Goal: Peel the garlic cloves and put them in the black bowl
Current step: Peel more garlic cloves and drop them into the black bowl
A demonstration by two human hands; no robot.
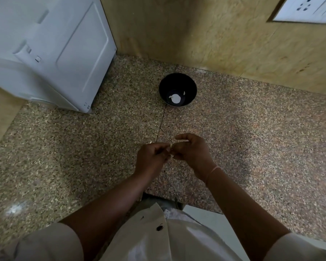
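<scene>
Hands together at six o'clock, my left hand (151,157) and right hand (191,150) pinch a garlic clove (170,147) mid-peel, while the black bowl (164,85) at twelve o'clock holds white peeled cloves (175,98), so I judge it partly done.

A white appliance (51,53) stands on the speckled counter (64,157), a socket plate (307,8) on the wall (215,34).

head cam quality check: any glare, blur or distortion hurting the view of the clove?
Head view: wide-angle bowing tilts the white appliance and wall; a glare patch on the granite counter lower left; soft blur throughout, so the garlic clove pinched between left hand and right hand is barely resolved; peeled pieces in the black bowl blow out white.
</scene>
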